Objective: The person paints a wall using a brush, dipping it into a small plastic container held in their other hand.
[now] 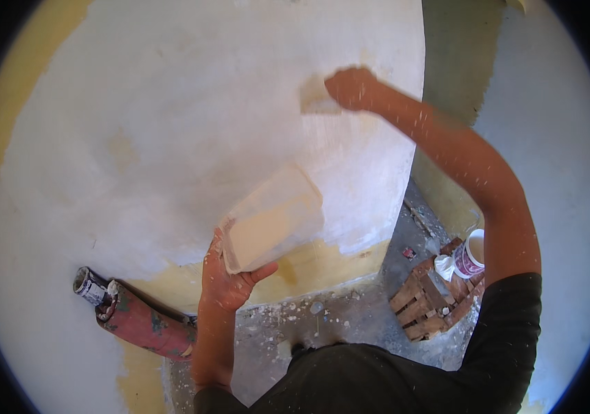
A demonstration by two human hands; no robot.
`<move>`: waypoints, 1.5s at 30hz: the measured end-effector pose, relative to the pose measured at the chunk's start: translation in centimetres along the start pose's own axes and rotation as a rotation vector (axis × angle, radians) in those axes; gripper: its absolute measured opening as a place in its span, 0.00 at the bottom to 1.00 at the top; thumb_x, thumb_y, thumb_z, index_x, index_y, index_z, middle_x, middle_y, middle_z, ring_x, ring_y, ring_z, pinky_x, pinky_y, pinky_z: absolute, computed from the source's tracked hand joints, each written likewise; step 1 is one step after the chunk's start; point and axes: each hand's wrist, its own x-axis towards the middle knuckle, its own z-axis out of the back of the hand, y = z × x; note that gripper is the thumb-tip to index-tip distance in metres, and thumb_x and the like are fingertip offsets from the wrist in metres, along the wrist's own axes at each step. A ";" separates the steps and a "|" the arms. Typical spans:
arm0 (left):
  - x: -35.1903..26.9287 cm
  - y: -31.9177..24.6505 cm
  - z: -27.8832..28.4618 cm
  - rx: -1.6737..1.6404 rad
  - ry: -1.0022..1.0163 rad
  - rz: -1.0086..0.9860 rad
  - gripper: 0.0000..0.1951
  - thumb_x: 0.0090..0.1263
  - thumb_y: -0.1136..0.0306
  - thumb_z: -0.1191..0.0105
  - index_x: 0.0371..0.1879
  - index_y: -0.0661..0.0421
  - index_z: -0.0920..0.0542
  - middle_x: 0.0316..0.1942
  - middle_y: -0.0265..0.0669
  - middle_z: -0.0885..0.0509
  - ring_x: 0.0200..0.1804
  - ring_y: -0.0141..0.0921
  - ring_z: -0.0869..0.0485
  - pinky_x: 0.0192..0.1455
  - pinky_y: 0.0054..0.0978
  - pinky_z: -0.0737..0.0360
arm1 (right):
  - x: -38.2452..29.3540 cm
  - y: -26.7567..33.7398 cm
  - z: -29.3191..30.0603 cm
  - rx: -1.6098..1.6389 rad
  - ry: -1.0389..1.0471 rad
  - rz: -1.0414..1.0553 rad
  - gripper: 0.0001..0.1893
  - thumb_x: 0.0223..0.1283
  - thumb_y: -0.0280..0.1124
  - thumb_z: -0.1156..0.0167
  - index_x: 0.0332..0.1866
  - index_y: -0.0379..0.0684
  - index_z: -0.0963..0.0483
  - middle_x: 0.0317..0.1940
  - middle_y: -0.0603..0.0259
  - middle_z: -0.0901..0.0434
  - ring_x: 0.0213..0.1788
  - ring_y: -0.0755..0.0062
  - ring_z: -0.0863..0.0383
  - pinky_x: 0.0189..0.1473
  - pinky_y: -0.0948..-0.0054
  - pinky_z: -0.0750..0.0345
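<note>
My left hand (233, 279) holds a clear plastic tub (274, 217) from below, tilted, with cream-coloured plaster or filler inside. Higher up on the right, my right hand (351, 89) is closed on a wide flat blade, likely a putty knife (320, 98), which is blurred and lies at or close to the wall. The wall (181, 119) has a whitish coat over yellow paint, with yellow patches showing through and along its lower edge. White specks cover my forearms.
A red metal cylinder (145, 323) with a stained can (90, 287) on top stands at lower left. At right, a wooden crate or pallet (424, 305) bears a white and purple bucket (468, 259) and a white plastic bag (444, 266). The concrete floor (346, 321) is spattered. The wall ends at a vertical edge.
</note>
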 end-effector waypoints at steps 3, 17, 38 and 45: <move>-0.4 0.8 0.2 0.023 -0.059 -0.009 0.25 0.76 0.49 0.70 0.65 0.49 0.39 0.62 0.43 0.31 0.58 0.48 0.25 0.44 0.54 0.17 | 1.5 -1.6 6.9 -0.075 -0.194 -0.115 0.07 0.55 0.24 0.47 0.36 0.41 0.21 0.36 0.50 0.18 0.42 0.55 0.17 0.40 0.61 0.20; -1.7 1.4 4.5 -0.046 -0.062 -0.025 0.24 0.76 0.51 0.71 0.63 0.51 0.38 0.60 0.44 0.29 0.55 0.48 0.22 0.43 0.53 0.15 | -6.7 13.5 -15.7 0.076 -0.362 -0.242 0.05 0.54 0.29 0.46 0.33 0.44 0.24 0.25 0.61 0.25 0.24 0.67 0.20 0.22 0.69 0.24; -5.4 -0.5 9.6 0.184 -0.305 0.022 0.27 0.74 0.43 0.74 0.63 0.48 0.38 0.57 0.39 0.25 0.53 0.40 0.20 0.39 0.44 0.15 | 2.1 8.7 4.5 -0.103 -0.481 -0.446 0.09 0.59 0.30 0.51 0.35 0.44 0.22 0.31 0.55 0.18 0.32 0.59 0.16 0.31 0.61 0.20; -4.9 1.0 11.3 0.210 -0.353 -0.008 0.26 0.74 0.43 0.75 0.64 0.44 0.41 0.58 0.38 0.27 0.55 0.39 0.22 0.38 0.44 0.15 | -9.8 19.9 -20.0 0.033 -0.201 -0.443 0.07 0.59 0.31 0.51 0.37 0.45 0.26 0.30 0.57 0.22 0.22 0.63 0.19 0.20 0.64 0.23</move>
